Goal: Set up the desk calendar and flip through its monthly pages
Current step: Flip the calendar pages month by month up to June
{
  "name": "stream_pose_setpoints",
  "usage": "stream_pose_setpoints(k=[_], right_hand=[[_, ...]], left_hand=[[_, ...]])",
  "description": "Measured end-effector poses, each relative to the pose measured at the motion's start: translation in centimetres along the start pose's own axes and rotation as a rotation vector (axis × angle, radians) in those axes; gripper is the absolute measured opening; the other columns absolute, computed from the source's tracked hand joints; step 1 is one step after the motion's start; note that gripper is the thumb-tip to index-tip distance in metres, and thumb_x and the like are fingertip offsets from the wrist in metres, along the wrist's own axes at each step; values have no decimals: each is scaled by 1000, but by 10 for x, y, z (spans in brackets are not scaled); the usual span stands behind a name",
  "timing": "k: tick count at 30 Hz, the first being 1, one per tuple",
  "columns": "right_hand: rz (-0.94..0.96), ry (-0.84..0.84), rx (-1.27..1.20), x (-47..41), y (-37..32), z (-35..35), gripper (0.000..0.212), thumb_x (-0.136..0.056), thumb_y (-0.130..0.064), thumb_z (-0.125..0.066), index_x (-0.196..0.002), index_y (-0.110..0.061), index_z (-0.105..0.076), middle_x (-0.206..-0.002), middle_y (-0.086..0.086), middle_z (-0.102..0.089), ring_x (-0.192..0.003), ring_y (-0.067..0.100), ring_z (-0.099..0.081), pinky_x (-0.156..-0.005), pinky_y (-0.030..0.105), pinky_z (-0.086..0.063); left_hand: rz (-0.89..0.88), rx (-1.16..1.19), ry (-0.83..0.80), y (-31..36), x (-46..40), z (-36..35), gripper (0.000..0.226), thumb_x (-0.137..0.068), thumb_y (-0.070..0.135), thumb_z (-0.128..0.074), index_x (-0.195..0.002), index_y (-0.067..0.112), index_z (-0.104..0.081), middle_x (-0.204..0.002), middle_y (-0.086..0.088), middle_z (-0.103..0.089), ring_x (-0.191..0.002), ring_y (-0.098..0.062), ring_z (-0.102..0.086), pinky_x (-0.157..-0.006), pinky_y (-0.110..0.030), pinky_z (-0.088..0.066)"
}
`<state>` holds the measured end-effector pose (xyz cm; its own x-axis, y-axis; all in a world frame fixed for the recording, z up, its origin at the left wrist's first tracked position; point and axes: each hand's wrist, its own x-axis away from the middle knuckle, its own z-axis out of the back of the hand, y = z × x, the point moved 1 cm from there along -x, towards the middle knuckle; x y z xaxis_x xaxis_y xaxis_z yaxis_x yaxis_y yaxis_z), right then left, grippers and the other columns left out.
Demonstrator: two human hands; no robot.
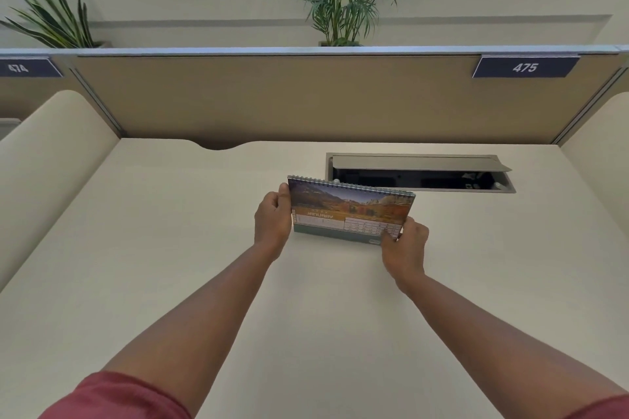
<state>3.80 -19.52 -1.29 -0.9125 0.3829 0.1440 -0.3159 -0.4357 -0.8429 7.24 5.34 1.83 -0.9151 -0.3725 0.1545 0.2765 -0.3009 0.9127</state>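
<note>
mid-frame, the spiral-bound desk calendar (350, 211) stands on the desk (170, 248), showing january. left hand (272, 218) grips its left edge, right hand (405, 241) pinches the lower right corner. setup looks finished; next, lift january over the spiral.

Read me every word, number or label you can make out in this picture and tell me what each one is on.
"JANUARY": on the open page of the desk calendar, held by the left hand and right hand.
"475": on the dark sign on the partition, right.
"474": on the dark sign on the partition, left, somewhat blurred.
Calendar date grid and the small logo at its bottom edge: too small to read.
</note>
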Motion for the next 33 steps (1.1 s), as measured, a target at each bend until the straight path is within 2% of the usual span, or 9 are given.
stream_pose_setpoints(k=[2,5,9,11,14,17,22,28,33], right_hand=[[5,13,-32,2,-2,1,34,-98,-9,-59,-132,-15,-54,-129,6,-50,-104,23,-56,-95,38,-54],[-71,-45,-84,1,0,6,32,-101,-13,-53,-130,-20,-44,-116,4,-64,-102,27,-63,-80,37,-57],[-166,-155,-85,-6,9,10,23,-100,-12,-50,-119,-20,-43,-114,5,-64,-104,27,-62,-78,35,-55],[-185,-246,-113,-9,14,10,29,-99,-5,-50,-123,-20,-45,-119,5,-63,-111,26,-60,-77,29,-53],[-176,-350,-107,-11,17,10,40,-98,2,-50,-129,-21,-46,-122,1,-62,-116,23,-58,-74,22,-48],[-166,-413,-99,-18,16,9,47,-95,6,-53,-134,-20,-45,-123,1,-62,-116,21,-56,-78,24,-49],[-148,-425,-89,-29,15,5,46,-98,4,-48,-136,-23,-48,-132,3,-62,-125,24,-55,-97,35,-47],[-142,-366,-77,-24,18,6,44,-99,4,-50,-136,-21,-48,-129,2,-62,-120,23,-56,-82,25,-46],[-87,-337,-66,-19,18,4,39,-102,-4,-53,-137,-22,-48,-131,1,-62,-117,21,-57,-76,22,-48]], left_hand=[[39,28,-23,-3,-1,-1,60,-99,66,-30,-95,14,-59,-96,-9,-71,-89,-27,-66,-79,-46,-55],[114,79,-127,-5,-3,-1,54,-102,57,-25,-93,19,-61,-101,-10,-74,-98,-29,-68,-88,-47,-53],[263,133,-291,-17,-2,-8,46,-107,35,-19,-91,16,-58,-99,-9,-71,-90,-23,-60,-76,-35,-43],[359,153,-337,-33,-3,-10,44,-106,34,-18,-97,16,-58,-99,-8,-70,-86,-19,-58,-69,-30,-42],[443,166,-371,-51,-8,-7,44,-104,36,-21,-101,19,-61,-101,-6,-73,-87,-18,-61,-71,-30,-44],[469,167,-385,-52,-12,-5,42,-104,38,-26,-98,22,-65,-98,-3,-75,-89,-18,-64,-73,-29,-47],[434,167,-426,-54,-12,-10,37,-104,43,-30,-101,26,-62,-102,0,-75,-89,-18,-62,-70,-28,-44],[419,271,-394,-50,-14,-20,42,-105,52,-27,-102,30,-63,-107,2,-76,-100,-18,-61,-83,-33,-41],[420,306,-343,-50,-11,-25,43,-108,48,-23,-105,27,-61,-111,0,-73,-108,-20,-60,-82,-30,-43]])
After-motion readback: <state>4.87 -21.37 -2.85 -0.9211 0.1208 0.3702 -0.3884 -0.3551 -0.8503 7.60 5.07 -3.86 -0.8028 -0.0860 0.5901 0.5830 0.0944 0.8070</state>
